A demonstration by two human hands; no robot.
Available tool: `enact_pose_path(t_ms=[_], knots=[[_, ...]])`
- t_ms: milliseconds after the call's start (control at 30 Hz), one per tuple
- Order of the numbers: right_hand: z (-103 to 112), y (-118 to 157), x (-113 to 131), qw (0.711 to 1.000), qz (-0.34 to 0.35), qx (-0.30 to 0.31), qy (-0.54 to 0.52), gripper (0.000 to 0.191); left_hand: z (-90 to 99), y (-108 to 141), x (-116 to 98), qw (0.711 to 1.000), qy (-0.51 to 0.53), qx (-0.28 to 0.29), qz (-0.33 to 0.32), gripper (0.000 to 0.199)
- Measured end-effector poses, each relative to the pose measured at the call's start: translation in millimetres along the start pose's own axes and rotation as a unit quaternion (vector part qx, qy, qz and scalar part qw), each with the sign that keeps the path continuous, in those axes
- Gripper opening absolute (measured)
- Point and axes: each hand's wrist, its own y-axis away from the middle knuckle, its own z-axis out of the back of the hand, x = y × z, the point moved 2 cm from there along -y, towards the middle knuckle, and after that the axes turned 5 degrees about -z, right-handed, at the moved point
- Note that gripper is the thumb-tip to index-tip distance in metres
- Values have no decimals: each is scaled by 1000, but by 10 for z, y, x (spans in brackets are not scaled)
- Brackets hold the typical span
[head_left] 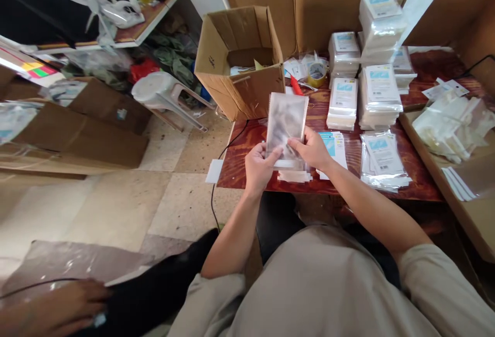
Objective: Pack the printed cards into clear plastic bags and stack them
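Observation:
A stack of clear plastic bags (pixel 286 120) is held up over the front of the red-brown table. My left hand (pixel 260 166) grips its lower left corner, thumb on top. My right hand (pixel 311 149) has the lower right side, with its thumb pressed on the face of the bags. Below them, pale strips (pixel 294 176) lie at the table's front edge. Just right of my right hand is a pile of printed cards (pixel 335 149) with blue panels. Farther right lie several bagged cards (pixel 382 159) in a loose pile.
Tall stacks of packed cards (pixel 381 87) stand at the back right. An open cardboard box (pixel 240 89) is at the left, with a tape roll (pixel 317 71) beside it. A shallow carton (pixel 429 167) holds plastic bags at right. Another person's hand (pixel 69 306) shows at lower left.

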Motion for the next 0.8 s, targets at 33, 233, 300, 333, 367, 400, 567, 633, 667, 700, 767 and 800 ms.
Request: enact_pose_path(t_ms=[33,233,300,333,367,400,567,633,667,700,767,800], knots=[[14,8,15,1000,1,4,8,37,-14,-10,-11,1000,-5,2,-5,38],[69,-7,20,1000,-15,18,-7,34,-53,23,30,999,-22,29,-22,38],[103,-22,27,1000,-16,10,-13,33,-51,39,48,998,-14,63,-17,43],[117,-27,34,1000,-16,9,-13,32,-51,44,55,997,-9,76,-15,45],[128,-29,40,1000,-16,12,-12,31,-51,47,61,996,-5,83,-12,46],[134,-29,45,1000,-18,18,-8,31,-50,48,65,997,-3,80,-9,44],[139,-28,18,999,-14,16,39,30,-46,44,51,998,-49,35,-20,33],[140,-35,-4,999,-14,14,38,30,-45,52,34,997,-61,41,-23,33],[140,-38,-12,999,-19,17,33,29,-44,58,28,997,-56,48,-19,33],[142,-40,-19,999,-25,20,28,29,-44,64,25,997,-44,57,-13,33],[147,-43,-23,999,-36,20,28,29,-46,72,29,997,-17,76,3,36],[150,-44,-23,999,-39,18,33,29,-49,71,36,997,-6,79,10,36]])
